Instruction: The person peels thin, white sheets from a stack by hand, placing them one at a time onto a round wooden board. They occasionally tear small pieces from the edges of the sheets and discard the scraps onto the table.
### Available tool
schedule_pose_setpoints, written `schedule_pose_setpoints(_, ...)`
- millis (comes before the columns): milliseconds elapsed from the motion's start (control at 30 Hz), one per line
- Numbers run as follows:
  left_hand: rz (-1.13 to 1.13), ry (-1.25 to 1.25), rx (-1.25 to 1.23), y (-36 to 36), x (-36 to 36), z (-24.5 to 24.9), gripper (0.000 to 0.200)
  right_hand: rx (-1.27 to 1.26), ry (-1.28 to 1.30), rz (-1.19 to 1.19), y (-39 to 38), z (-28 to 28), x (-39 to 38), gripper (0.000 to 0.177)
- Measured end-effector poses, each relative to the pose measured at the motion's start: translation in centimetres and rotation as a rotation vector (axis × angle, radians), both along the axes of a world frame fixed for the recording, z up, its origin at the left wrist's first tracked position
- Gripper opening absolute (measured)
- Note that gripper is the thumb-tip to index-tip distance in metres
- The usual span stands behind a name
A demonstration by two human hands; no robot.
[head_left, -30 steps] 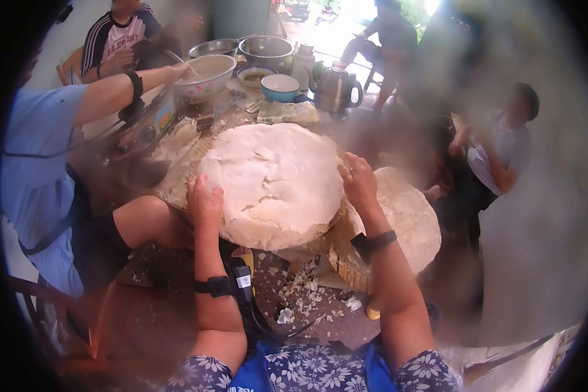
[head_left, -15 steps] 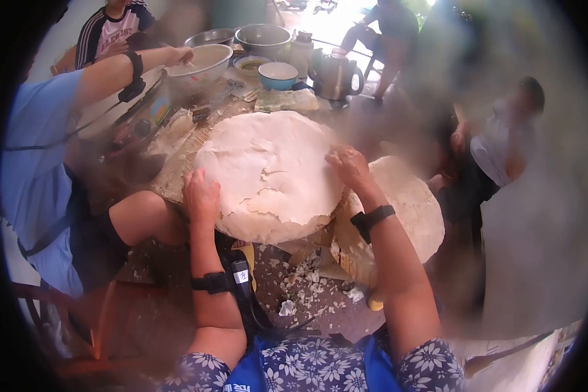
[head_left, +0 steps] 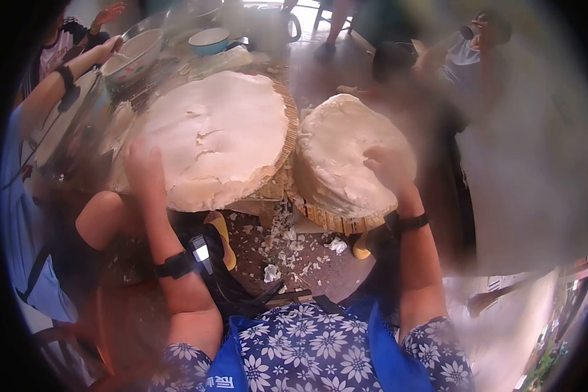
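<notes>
Wide slab [head_left: 215, 130] beside left fingers [head_left: 155, 157], slightly spread; pale stack [head_left: 333, 137] under right fingers [head_left: 374, 155], bent, cannot tell if pinching; woven tray [head_left: 349, 225] below.

The left arm [head_left: 175, 261] is reaching forward and slightly outward, its hand [head_left: 144, 175] pointing away from the body with the thumb and fingers parted and looking a little blurred. The right forearm [head_left: 422, 268] is rising almost straight ahead, and its wrist [head_left: 409, 201] is bending inward. The right hand [head_left: 389, 167] is angling leftward, its fingers reaching toward the middle.
</notes>
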State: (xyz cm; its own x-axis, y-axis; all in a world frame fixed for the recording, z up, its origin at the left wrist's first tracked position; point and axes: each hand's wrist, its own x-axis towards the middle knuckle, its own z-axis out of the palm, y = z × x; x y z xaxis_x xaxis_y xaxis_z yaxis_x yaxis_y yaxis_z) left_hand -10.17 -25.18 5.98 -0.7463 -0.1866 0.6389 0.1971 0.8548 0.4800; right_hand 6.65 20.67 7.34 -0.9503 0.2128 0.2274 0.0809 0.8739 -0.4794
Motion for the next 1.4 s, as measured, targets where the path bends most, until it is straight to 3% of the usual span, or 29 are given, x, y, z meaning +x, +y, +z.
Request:
schedule_pose_setpoints(100,-0.236,-0.036,0.278,3.9,3.1,3.7,0.035,-0.069,-0.15,-0.021,0.8,-1.1,2.0,0.031)
schedule_pose_setpoints(167,-0.565,-0.102,0.558,8.0,5.7,4.9,0.033,-0.051,-0.185,-0.026,0.5,-1.6,2.8,0.04)
schedule_pose_setpoints(367,-1.14,-0.605,0.532,19.3,14.3,3.0,0.033,0.139,-0.083,0.079,0.6,-3.1,3.9,0.054)
schedule_pose_setpoints(433,-1.185,-0.814,0.543,21.7,15.9,0.7,0.032,0.158,-0.068,0.069,0.9,-3.6,3.9,0.054)
schedule_pose_setpoints(567,-1.185,-0.983,0.647,24.5,15.9,-5.7,0.033,0.086,-0.107,0.048,1.2,-3.5,3.8,0.049)
schedule_pose_setpoints(667,-1.128,-1.082,0.681,25.0,15.9,-7.7,0.034,0.082,-0.114,0.047,2.0,-4.3,3.6,0.037)
schedule_pose_setpoints(900,-1.043,-1.207,0.81,25.5,16.4,-7.1,0.033,0.05,-0.081,0.039,2.6,-4.8,3.9,0.026)
schedule_pose_setpoints(1133,-1.047,-1.241,0.944,26.0,17.0,-6.7,0.037,-0.523,-0.115,0.103,2.7,-3.3,4.6,0.017)
schedule_pose_setpoints(1233,-0.952,-1.159,1.186,26.8,17.5,-5.1,0.037,-0.898,-0.06,0.151,1.4,-1.4,4.9,0.013)
schedule_pose_setpoints(1300,-1.013,-1.141,1.352,27.0,17.2,-4.5,0.033,-1.072,-0.015,0.201,0.4,-0.6,5.0,0.01)
schedule_pose_setpoints(1400,-1.043,-1.085,1.466,27.2,16.8,-4.4,0.026,-1.017,-0.013,0.258,-0.6,-0.6,4.8,0.01)
